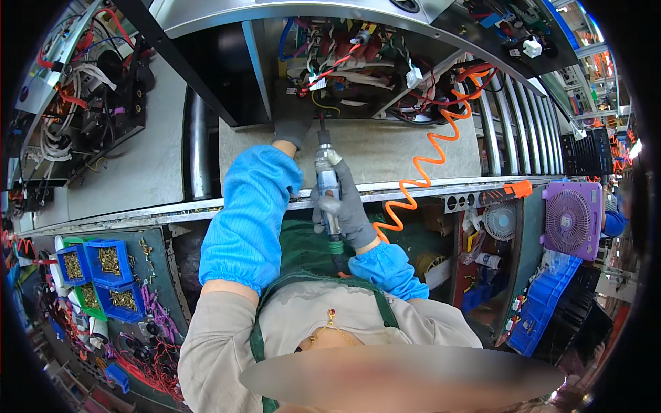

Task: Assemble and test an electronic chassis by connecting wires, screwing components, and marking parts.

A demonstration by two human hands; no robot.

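My right hand, in a grey glove, is wrapped round a power screwdriver. Its bit points away from me toward the lower edge of an open metal cabinet full of wiring. My left hand, in a dark glove, reaches into the cabinet's shadowed opening just left of the bit; its fingers are hidden in the dark. Close to that hand, a red-and-black wire bundle with white connectors crosses the opening. A thin yellow-green wire hangs by the tip of the screwdriver.
An orange coiled hose runs from the cabinet's right side toward my right wrist. Metal rollers lie at the right. Blue bins of brass-coloured screws stand at the left. A purple fan and a blue tray are at the right.
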